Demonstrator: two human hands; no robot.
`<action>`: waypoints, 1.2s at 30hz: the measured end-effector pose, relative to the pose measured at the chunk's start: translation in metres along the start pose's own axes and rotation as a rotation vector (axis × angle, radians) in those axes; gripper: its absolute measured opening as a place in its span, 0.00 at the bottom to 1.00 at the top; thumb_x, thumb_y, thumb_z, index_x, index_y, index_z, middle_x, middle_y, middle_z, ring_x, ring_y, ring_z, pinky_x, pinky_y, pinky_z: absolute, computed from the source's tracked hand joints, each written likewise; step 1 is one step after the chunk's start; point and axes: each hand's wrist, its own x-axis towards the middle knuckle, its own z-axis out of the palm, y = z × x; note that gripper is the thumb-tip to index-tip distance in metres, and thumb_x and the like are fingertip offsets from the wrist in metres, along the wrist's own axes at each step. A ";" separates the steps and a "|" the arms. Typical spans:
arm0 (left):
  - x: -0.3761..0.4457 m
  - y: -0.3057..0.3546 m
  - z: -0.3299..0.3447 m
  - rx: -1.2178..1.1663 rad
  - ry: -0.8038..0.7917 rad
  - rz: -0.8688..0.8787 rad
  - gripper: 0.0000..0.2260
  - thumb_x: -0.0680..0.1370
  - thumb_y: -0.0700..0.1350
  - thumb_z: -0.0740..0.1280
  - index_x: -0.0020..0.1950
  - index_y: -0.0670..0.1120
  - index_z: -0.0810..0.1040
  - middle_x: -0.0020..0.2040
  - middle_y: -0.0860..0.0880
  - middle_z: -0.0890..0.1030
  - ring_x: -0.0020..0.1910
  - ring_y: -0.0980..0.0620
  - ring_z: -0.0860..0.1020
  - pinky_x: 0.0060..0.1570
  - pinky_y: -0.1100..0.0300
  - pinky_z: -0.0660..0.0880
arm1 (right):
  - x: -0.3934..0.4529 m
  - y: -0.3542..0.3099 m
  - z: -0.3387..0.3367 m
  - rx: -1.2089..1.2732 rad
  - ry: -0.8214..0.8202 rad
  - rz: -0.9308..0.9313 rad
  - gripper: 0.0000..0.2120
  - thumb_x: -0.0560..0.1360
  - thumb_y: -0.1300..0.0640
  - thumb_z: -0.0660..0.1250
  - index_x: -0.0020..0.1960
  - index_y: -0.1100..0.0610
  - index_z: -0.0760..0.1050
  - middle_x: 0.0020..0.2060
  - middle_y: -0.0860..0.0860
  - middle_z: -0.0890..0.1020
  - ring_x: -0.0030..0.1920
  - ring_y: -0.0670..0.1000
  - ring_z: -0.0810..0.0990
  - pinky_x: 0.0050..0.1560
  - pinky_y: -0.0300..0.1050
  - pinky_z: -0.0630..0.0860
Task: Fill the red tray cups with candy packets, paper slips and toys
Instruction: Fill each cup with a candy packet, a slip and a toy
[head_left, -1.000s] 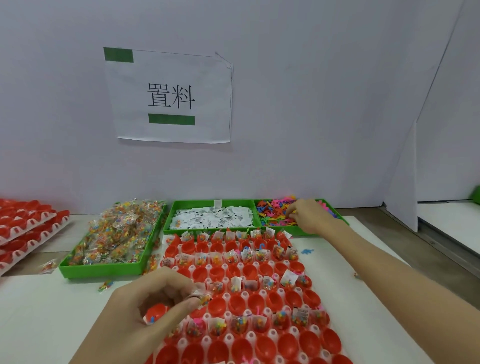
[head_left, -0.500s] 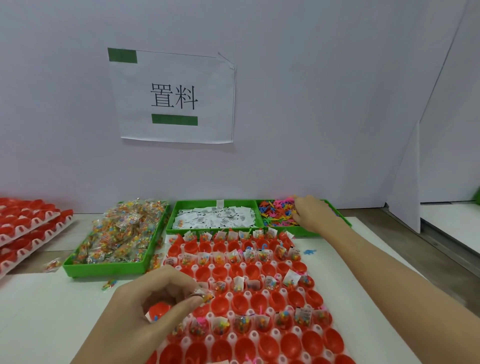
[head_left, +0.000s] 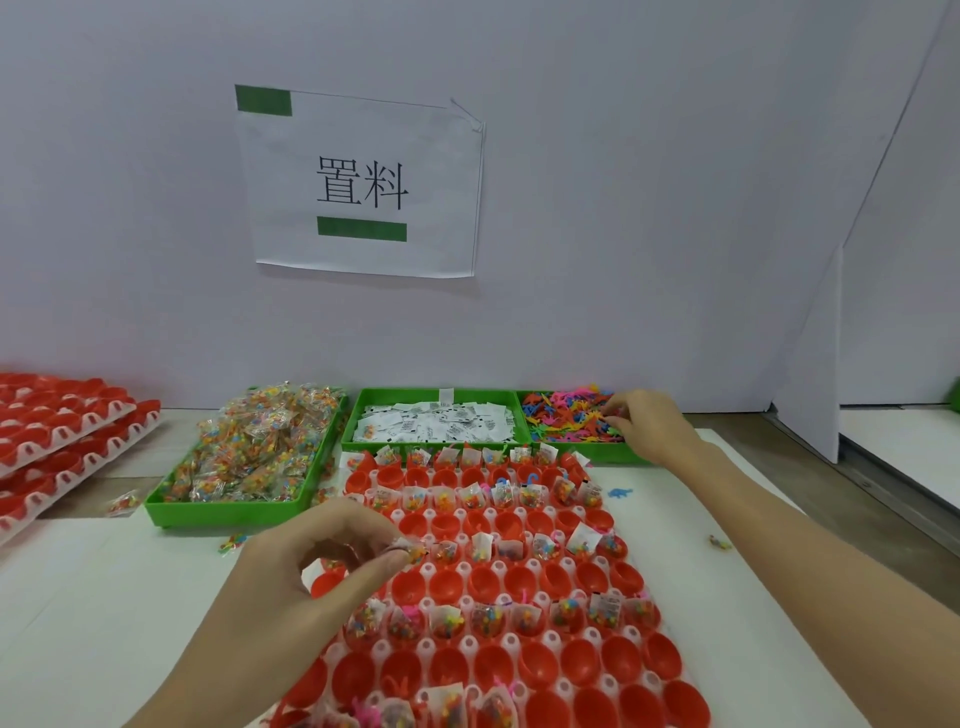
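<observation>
White bench under a paper-signed wall: I am pinching a candy packet (head_left: 415, 552) in my left hand (head_left: 317, 571) over the red tray (head_left: 524, 577), while my right hand (head_left: 647, 423) is curling its grip into the toys (head_left: 566, 415); next comes dropping both into unfilled cups.

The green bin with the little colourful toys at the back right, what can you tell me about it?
The toy bin is a shallow, bright green tray that looks like plastic. It sits flat at the back of the table, side by side with the paper slip bin on its left and just behind the red tray. It holds a loose heap of small toys in pink, orange, blue, yellow and green. The right hand reaches into it from the right, fingers curled down among the toys.
</observation>
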 end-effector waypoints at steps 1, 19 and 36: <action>0.000 -0.001 0.000 0.000 -0.002 -0.003 0.06 0.72 0.51 0.75 0.47 0.54 0.86 0.41 0.50 0.84 0.41 0.48 0.82 0.44 0.58 0.79 | 0.002 0.000 0.002 0.023 0.003 0.011 0.12 0.80 0.53 0.71 0.61 0.57 0.83 0.51 0.55 0.86 0.48 0.53 0.84 0.54 0.51 0.80; 0.001 -0.010 0.001 0.013 0.001 -0.005 0.05 0.72 0.49 0.76 0.46 0.55 0.86 0.41 0.50 0.84 0.41 0.48 0.82 0.44 0.58 0.79 | 0.003 -0.003 0.011 0.345 0.070 0.126 0.09 0.78 0.57 0.73 0.55 0.61 0.85 0.50 0.56 0.86 0.47 0.50 0.79 0.50 0.42 0.71; 0.000 -0.010 0.004 0.029 -0.026 -0.011 0.04 0.71 0.50 0.76 0.45 0.55 0.85 0.40 0.52 0.85 0.40 0.50 0.82 0.43 0.58 0.80 | -0.001 -0.015 0.010 -0.027 -0.002 -0.133 0.15 0.81 0.63 0.67 0.66 0.58 0.80 0.62 0.58 0.83 0.57 0.55 0.83 0.63 0.50 0.78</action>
